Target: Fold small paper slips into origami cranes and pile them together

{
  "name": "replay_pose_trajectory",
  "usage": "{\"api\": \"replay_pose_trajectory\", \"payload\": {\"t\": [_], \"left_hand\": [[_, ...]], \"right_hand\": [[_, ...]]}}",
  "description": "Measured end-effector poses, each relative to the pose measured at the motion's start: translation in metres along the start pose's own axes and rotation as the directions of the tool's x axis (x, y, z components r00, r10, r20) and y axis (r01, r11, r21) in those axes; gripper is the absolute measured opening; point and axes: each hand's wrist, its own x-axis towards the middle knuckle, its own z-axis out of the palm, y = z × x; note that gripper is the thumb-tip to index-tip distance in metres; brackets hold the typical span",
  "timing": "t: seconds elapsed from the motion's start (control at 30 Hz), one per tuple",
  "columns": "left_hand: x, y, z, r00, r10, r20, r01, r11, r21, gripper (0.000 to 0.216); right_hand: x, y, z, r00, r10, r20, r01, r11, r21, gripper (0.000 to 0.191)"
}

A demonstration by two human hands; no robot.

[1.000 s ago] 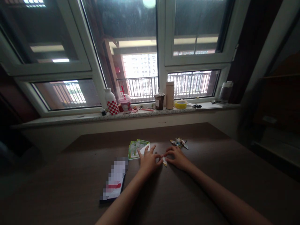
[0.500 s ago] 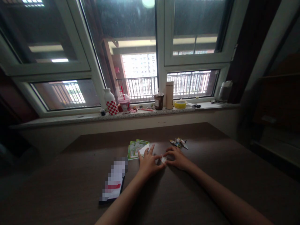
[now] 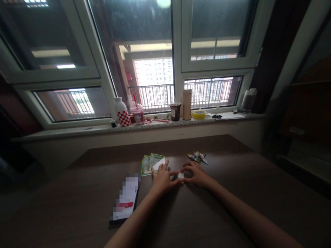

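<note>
A small white piece, perhaps paper (image 3: 180, 175), is on the brown table between my two hands. My left hand (image 3: 163, 179) has thumb and index finger at its left edge, the other fingers spread upward near the green-and-white cards (image 3: 147, 165). From the right side, my right hand (image 3: 196, 175) touches the same piece with thumb and curled index finger. Beyond the right hand lies a small heap of crumpled, colourful wrappers or folded paper (image 3: 197, 157). The piece is too small to show its folds clearly.
A phone-like slab with a blurred face (image 3: 126, 199) lies left of my left forearm. Along the windowsill (image 3: 155, 126) stand a checkered bottle (image 3: 122, 113), a pink drink cup (image 3: 138, 114), a dark drink cup (image 3: 175, 111), a tan flask (image 3: 187, 105), yellow tape (image 3: 199, 115) and scissors (image 3: 217, 116).
My fingers have shifted very slightly, and a bit more of the white piece shows between them. The cards, wrappers and slab stay in place.
</note>
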Motion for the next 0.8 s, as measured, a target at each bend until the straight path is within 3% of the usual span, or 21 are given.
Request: {"api": "replay_pose_trajectory", "payload": {"t": [0.17,0.47,0.63,0.8], "left_hand": [[0.002,-0.001,0.004,0.999,-0.020,-0.044,0.021,0.999,0.026,0.033],[0.002,0.001,0.013,0.993,-0.064,-0.102,0.062,0.998,-0.023,0.031],[0.003,0.003,0.014,0.991,-0.060,-0.121,0.051,0.996,-0.074,0.032],[0.008,0.008,0.013,0.988,-0.095,-0.125,0.079,0.989,-0.127,0.019]], "right_hand": [[-0.002,-0.001,0.000,1.000,0.000,0.013,0.000,1.000,-0.007,0.041],[-0.005,-0.002,-0.002,1.000,-0.012,0.012,0.011,1.000,0.026,0.043],[0.001,0.004,0.004,0.998,0.022,-0.057,-0.019,0.998,0.052,0.021],[0.008,0.004,0.014,0.987,0.068,-0.147,-0.069,0.998,-0.007,0.013]]}}
